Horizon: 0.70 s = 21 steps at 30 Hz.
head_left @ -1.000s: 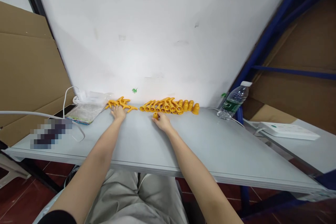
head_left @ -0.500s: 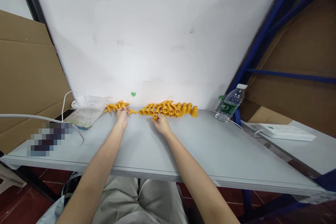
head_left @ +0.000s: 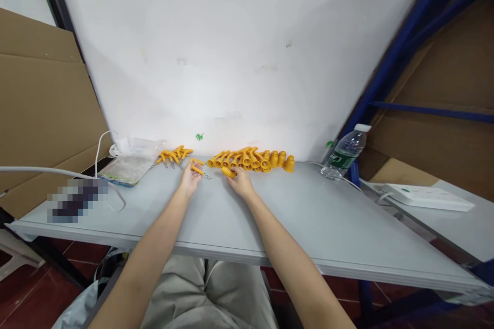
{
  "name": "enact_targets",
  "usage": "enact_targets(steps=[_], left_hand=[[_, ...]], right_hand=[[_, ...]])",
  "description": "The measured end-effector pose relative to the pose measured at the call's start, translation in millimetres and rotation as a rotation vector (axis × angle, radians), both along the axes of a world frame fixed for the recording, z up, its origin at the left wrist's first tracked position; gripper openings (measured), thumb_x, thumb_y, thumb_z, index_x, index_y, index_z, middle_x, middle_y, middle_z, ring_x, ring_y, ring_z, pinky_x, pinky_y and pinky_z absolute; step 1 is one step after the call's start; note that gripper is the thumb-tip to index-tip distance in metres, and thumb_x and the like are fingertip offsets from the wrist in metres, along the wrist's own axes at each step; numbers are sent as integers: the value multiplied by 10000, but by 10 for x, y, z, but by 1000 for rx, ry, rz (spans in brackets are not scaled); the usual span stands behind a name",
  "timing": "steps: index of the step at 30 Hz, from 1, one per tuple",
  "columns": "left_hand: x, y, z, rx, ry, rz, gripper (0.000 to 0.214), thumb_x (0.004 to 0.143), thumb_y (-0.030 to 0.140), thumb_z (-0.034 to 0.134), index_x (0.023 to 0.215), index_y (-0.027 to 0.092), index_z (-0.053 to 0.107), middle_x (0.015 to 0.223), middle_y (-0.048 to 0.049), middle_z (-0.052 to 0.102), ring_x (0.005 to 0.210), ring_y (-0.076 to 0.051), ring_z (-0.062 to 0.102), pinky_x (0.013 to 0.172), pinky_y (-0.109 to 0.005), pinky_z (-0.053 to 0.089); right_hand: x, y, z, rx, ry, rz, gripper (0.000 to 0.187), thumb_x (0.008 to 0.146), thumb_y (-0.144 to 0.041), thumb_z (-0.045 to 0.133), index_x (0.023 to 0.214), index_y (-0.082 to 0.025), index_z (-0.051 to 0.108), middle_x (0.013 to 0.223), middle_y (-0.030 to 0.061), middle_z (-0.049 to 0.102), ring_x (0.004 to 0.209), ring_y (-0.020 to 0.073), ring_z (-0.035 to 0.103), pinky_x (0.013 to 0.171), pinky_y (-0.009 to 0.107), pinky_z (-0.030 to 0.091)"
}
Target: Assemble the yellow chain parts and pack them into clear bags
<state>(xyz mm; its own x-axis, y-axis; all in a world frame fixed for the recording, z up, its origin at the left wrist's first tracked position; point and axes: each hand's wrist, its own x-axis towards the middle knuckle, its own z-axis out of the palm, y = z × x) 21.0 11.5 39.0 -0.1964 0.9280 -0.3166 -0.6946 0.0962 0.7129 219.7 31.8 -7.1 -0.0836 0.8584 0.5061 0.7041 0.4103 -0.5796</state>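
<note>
My left hand grips a yellow T-handled corkscrew whose metal spiral points right, just in front of a small pile of like corkscrews. Close beside it, my right hand holds a small yellow cap against the grey table. Behind the right hand runs a row of yellow assembled pieces and caps along the foot of the white wall.
A clear bag, a white cable and a dark phone lie at the table's left. A water bottle stands at the back right. A white power strip rests on the neighbouring table. Cardboard sheets lean at both sides.
My left hand has lifted one corkscrew out of the left pile and drawn it right toward the right hand. The right hand stayed near the row with its cap.
</note>
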Motion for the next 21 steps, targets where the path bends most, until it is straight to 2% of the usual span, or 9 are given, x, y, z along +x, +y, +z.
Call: enact_targets(steps=[6, 11, 15, 21], left_hand=[[46, -31, -58, 64, 21, 44, 229, 930, 371, 519, 828, 179, 591, 748, -24, 620, 762, -125, 645, 854, -296, 521], [38, 1, -93, 65, 104, 88, 292, 936, 428, 492, 869, 171, 613, 657, 4, 565, 627, -97, 592, 737, -250, 519], [19, 24, -106, 84, 140, 73, 331, 914, 487, 508, 895, 176, 616, 655, 6, 573, 614, -84, 587, 661, -202, 479], [7, -31, -34, 112, 51, 95, 304, 941, 440, 484, 916, 171, 623, 661, 3, 581, 617, -81, 586, 691, -206, 472]], right_hand=[[-24, -43, 35, -18, 83, 37, 251, 788, -315, 618, 993, -174, 644, 1009, 105, 643, 818, 206, 616, 786, 364, 512], [-68, -56, 70, -35, 212, 131, 342, 774, -403, 638, 1019, -165, 656, 1025, 116, 641, 725, 184, 590, 723, 366, 521], [-102, -42, 62, -44, 282, 193, 391, 749, -445, 658, 1027, -171, 629, 1025, 109, 655, 686, 167, 566, 688, 353, 510], [-68, -14, 45, -33, 308, 193, 406, 724, -493, 669, 969, -179, 589, 1016, 94, 652, 742, 178, 566, 705, 346, 491]])
